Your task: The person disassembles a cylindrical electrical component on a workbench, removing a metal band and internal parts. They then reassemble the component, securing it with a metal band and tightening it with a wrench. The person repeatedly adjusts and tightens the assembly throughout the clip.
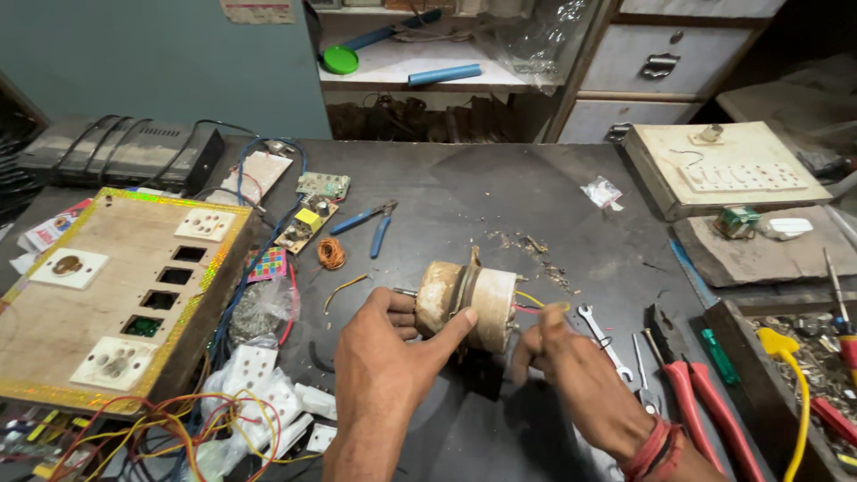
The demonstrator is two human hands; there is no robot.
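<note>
A dirty cream-coloured cylindrical motor (466, 302) with a metal flange around its middle lies on its side above the dark workbench (500, 192). My left hand (386, 353) grips its left half, thumb stretched across the front. My right hand (564, 357) is at the motor's right end, fingers pinched near thin yellow and red wires (528, 303) that come out of it. Red threads wrap my right wrist.
A wooden switchboard (112, 295) with sockets and loose coloured wires lies at left. Blue-handled pliers (373, 219), circuit boards (308, 219) and a copper coil (331, 253) sit behind. Spanners (603, 335) and red-handled pliers (692, 384) lie at right, beside a tray of tools (803, 357).
</note>
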